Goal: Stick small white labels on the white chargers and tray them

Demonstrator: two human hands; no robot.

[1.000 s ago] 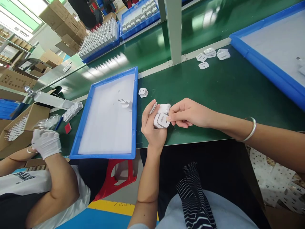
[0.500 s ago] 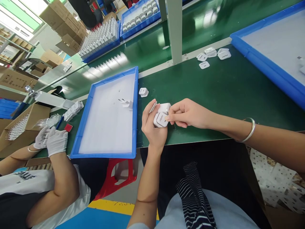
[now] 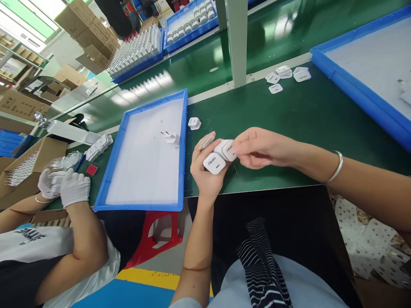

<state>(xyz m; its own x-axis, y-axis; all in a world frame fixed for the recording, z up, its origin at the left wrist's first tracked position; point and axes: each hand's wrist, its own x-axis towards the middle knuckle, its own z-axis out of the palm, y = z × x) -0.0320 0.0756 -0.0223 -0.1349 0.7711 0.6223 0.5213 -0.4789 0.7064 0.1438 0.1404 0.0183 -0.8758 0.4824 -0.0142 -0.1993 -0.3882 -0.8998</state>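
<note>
My left hand (image 3: 205, 182) is wrapped round two small white plug chargers held side by side. The nearer charger (image 3: 214, 164) shows a "Fibaks" face with a port slot. A thin white cover plate (image 3: 207, 141) is also caught among the left fingers. My right hand (image 3: 261, 147) pinches a lettered face plate (image 3: 229, 150) at the front of the farther charger; its fingertips hide the plate's right side. Just beyond my left hand lies a small stack of cover plates (image 3: 194, 123) on the green table.
A blue tray (image 3: 184, 171) on the left holds one white pronged piece (image 3: 171, 138). Loose cover plates (image 3: 275, 88) lie by the metal post (image 3: 237, 42). Another blue tray (image 3: 353, 81) is at right. At far left, a co-worker's gloved hands (image 3: 75, 188) handle white pieces.
My right hand has shifted from the nearer charger's face to the farther one. My left hand has turned the chargers, so both lettered faces show.
</note>
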